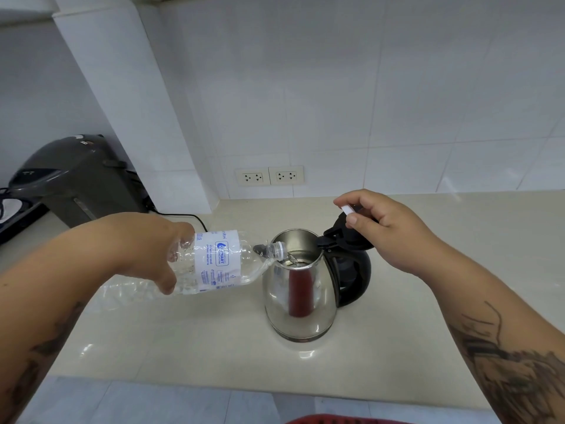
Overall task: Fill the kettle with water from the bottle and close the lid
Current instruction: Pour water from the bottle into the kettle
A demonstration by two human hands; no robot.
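A grey appliance [76, 179] is seen at the counter's [458, 270] left; two wall sockets [269, 176] are set behind the steel kettle [298, 298]. The bottle [214, 261] is gripped by the left hand [143, 249], tipped, its mouth over the open kettle; a white cap [347, 209] is pinched by the right hand [385, 228] above the raised lid [344, 237].

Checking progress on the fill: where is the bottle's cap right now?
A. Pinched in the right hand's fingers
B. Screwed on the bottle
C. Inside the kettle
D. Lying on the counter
A: the white cap sits between the right hand fingers above the open lid, while the bottle mouth is bare.
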